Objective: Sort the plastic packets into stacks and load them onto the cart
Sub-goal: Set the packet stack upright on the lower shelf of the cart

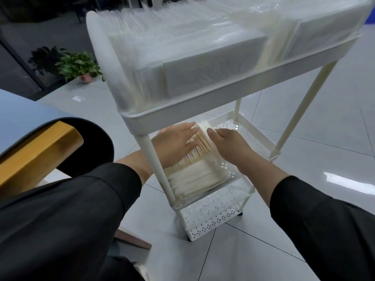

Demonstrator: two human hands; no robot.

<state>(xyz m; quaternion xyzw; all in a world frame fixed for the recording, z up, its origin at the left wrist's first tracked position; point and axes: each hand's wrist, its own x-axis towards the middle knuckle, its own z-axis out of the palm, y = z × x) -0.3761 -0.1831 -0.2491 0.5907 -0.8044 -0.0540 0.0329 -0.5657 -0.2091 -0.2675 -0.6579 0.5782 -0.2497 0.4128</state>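
Now I press my left hand (176, 145) and right hand (228, 147), fingers spread flat, against the packet stack (199, 159) between them on the cart (229, 94) middle shelf.

The light is cool, even and fairly bright, coming from overhead: white patches of glare lie on the glossy floor tiles (304, 230), and the clear wrappers of the packets on the cart's top tray (223, 94) shine in pale streaks. Motion blur smears those upper packets and the tray's left rim, while the far left corner sits dim. Wide-angle distortion bends the cart's legs and stretches the dark sleeves at the lower edges.
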